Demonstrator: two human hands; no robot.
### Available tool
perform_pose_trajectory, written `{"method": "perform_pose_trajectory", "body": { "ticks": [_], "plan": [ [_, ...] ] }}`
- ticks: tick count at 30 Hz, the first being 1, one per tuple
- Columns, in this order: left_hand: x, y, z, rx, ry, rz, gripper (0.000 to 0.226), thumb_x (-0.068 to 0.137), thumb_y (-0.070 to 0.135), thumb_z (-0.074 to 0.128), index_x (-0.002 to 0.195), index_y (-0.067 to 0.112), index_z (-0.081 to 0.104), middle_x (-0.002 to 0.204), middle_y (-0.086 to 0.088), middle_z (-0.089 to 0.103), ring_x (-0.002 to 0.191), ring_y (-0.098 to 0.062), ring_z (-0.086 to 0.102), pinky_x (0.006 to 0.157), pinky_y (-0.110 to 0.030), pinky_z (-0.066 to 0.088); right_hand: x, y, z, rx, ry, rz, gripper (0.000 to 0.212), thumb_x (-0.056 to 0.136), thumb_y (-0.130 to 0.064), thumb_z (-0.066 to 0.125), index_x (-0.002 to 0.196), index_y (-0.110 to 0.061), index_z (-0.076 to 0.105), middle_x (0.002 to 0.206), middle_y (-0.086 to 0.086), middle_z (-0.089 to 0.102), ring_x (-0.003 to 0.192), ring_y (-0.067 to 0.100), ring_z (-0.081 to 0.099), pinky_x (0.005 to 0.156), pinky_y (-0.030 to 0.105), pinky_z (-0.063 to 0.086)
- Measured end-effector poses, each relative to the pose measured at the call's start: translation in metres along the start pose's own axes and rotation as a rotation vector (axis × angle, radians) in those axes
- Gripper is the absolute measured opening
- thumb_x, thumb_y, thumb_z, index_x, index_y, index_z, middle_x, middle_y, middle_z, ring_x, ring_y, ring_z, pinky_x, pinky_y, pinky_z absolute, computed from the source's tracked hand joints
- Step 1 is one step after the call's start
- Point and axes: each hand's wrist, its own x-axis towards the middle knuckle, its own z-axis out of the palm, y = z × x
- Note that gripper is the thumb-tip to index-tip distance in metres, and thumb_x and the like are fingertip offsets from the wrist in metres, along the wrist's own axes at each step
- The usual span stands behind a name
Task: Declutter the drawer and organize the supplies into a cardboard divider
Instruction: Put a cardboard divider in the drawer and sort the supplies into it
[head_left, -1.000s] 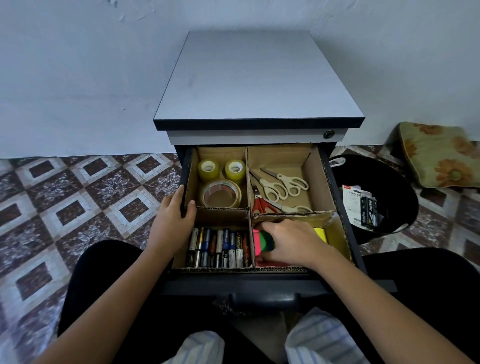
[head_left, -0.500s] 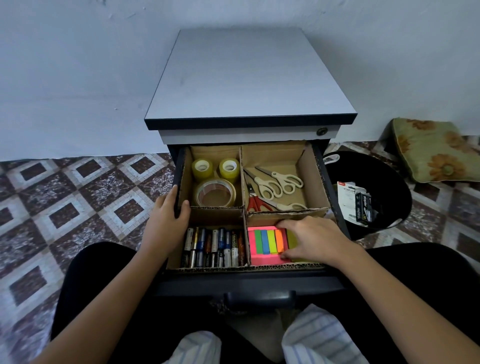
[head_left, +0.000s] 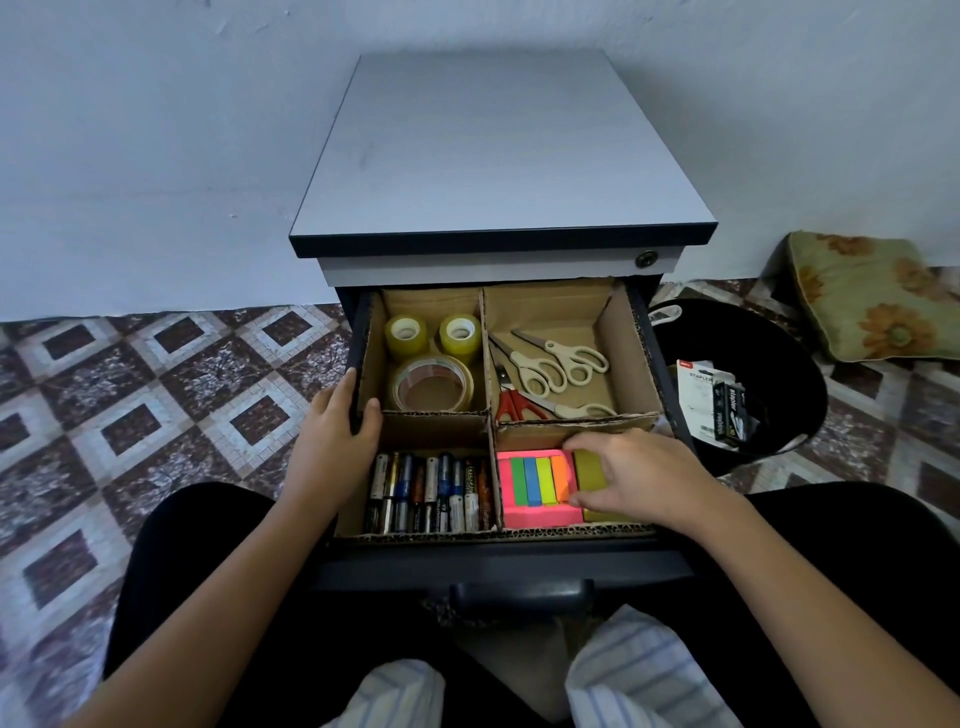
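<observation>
The open drawer (head_left: 498, 564) holds a cardboard divider (head_left: 488, 431) with four compartments. Tape rolls (head_left: 431, 384) sit far left, scissors (head_left: 550, 364) far right, batteries (head_left: 431, 491) near left. In the near right compartment lie a pink sticky-note pad (head_left: 535, 514) topped with coloured flags (head_left: 535, 480), and beside it a yellow pad (head_left: 589, 470). My right hand (head_left: 634, 475) rests on the yellow pad, thumb and fingers around it. My left hand (head_left: 337, 441) grips the drawer's left wall.
The grey-topped cabinet (head_left: 498, 156) stands against a white wall. A black bin (head_left: 743, 384) to the right holds stapler packaging (head_left: 714, 405). A flowered cushion (head_left: 872, 296) lies at far right. Patterned tiles (head_left: 156, 389) cover the floor.
My right hand moved from over the coloured flags to the right side of the compartment, uncovering the pink pad and flags. The left hand stayed on the drawer wall.
</observation>
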Motion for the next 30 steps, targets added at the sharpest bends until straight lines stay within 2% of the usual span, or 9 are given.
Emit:
{"method": "perform_pose_trajectory", "body": {
  "ticks": [2, 5, 7, 13, 18, 22, 25, 28, 30],
  "plan": [
    [0.0, 0.001, 0.0, 0.001, 0.0, -0.001, 0.055, 0.098, 0.035, 0.041, 0.148, 0.02, 0.025, 0.148, -0.012, 0.033, 0.134, -0.028, 0.035, 0.104, -0.041, 0.037, -0.002, 0.003, 0.002, 0.026, 0.013, 0.012, 0.04, 0.085, -0.051, 0.058, 0.122, -0.037, 0.052, 0.074, -0.013, 0.054, 0.072, 0.008, 0.054, 0.079, 0.028, 0.051],
    [-0.001, 0.002, 0.0, 0.0, 0.003, -0.004, 0.055, 0.098, 0.035, 0.041, 0.148, 0.02, 0.025, 0.148, -0.012, 0.033, 0.133, -0.029, 0.036, 0.103, -0.04, 0.037, -0.004, 0.003, 0.006, 0.101, 0.019, 0.042, 0.022, 0.089, -0.038, 0.058, 0.11, -0.032, 0.063, 0.082, -0.013, 0.057, 0.072, 0.005, 0.052, 0.068, 0.024, 0.048],
    [-0.002, 0.004, -0.001, 0.001, 0.006, 0.001, 0.054, 0.098, 0.034, 0.041, 0.148, 0.02, 0.026, 0.148, -0.011, 0.034, 0.132, -0.028, 0.038, 0.101, -0.038, 0.037, -0.003, 0.002, 0.009, 0.2, 0.011, 0.075, 0.016, 0.09, -0.031, 0.058, 0.103, -0.03, 0.068, 0.089, -0.013, 0.064, 0.075, 0.004, 0.058, 0.07, 0.024, 0.052],
    [-0.003, 0.004, -0.001, 0.006, 0.012, 0.009, 0.054, 0.098, 0.033, 0.04, 0.149, 0.019, 0.025, 0.146, -0.011, 0.035, 0.13, -0.027, 0.039, 0.099, -0.037, 0.038, 0.006, -0.001, 0.016, 0.36, -0.003, 0.147, 0.015, 0.088, -0.025, 0.061, 0.091, -0.024, 0.075, 0.08, -0.013, 0.066, 0.075, 0.006, 0.063, 0.069, 0.024, 0.051],
    [-0.001, 0.004, -0.001, 0.011, 0.004, -0.003, 0.055, 0.098, 0.035, 0.04, 0.149, 0.021, 0.024, 0.148, -0.011, 0.033, 0.132, -0.028, 0.037, 0.101, -0.039, 0.038, 0.01, -0.003, 0.02, 0.358, -0.014, 0.121, 0.016, 0.089, -0.022, 0.06, 0.095, -0.022, 0.075, 0.078, -0.015, 0.062, 0.068, -0.001, 0.056, 0.056, 0.011, 0.04],
    [-0.001, 0.003, -0.001, 0.011, 0.003, -0.004, 0.055, 0.098, 0.035, 0.04, 0.149, 0.02, 0.024, 0.148, -0.011, 0.033, 0.132, -0.028, 0.037, 0.101, -0.038, 0.038, 0.008, -0.003, 0.018, 0.366, -0.007, 0.13, 0.015, 0.088, -0.022, 0.06, 0.092, -0.023, 0.075, 0.075, -0.017, 0.061, 0.071, 0.001, 0.059, 0.058, 0.013, 0.044],
    [-0.001, 0.003, -0.001, 0.01, 0.003, 0.001, 0.055, 0.098, 0.035, 0.04, 0.149, 0.021, 0.025, 0.148, -0.011, 0.033, 0.133, -0.028, 0.037, 0.102, -0.039, 0.037, 0.003, -0.001, 0.009, 0.358, 0.052, 0.171, 0.012, 0.087, -0.023, 0.06, 0.085, -0.027, 0.072, 0.076, -0.016, 0.062, 0.077, 0.007, 0.064, 0.069, 0.023, 0.052],
    [-0.001, 0.003, -0.001, 0.013, 0.004, -0.006, 0.055, 0.098, 0.035, 0.04, 0.149, 0.021, 0.024, 0.148, -0.011, 0.033, 0.133, -0.027, 0.037, 0.101, -0.039, 0.037, 0.0, 0.004, 0.004, 0.315, 0.147, 0.181, 0.014, 0.085, -0.023, 0.062, 0.075, -0.032, 0.064, 0.071, -0.014, 0.059, 0.074, 0.009, 0.063, 0.071, 0.024, 0.05],
    [-0.001, 0.003, -0.001, 0.011, 0.003, -0.006, 0.055, 0.098, 0.035, 0.04, 0.149, 0.021, 0.024, 0.148, -0.011, 0.033, 0.133, -0.027, 0.036, 0.102, -0.039, 0.036, -0.002, 0.008, 0.004, 0.359, 0.167, 0.159, 0.018, 0.084, -0.022, 0.065, 0.071, -0.034, 0.061, 0.077, -0.013, 0.063, 0.076, 0.008, 0.063, 0.074, 0.026, 0.051]
  ]
}}
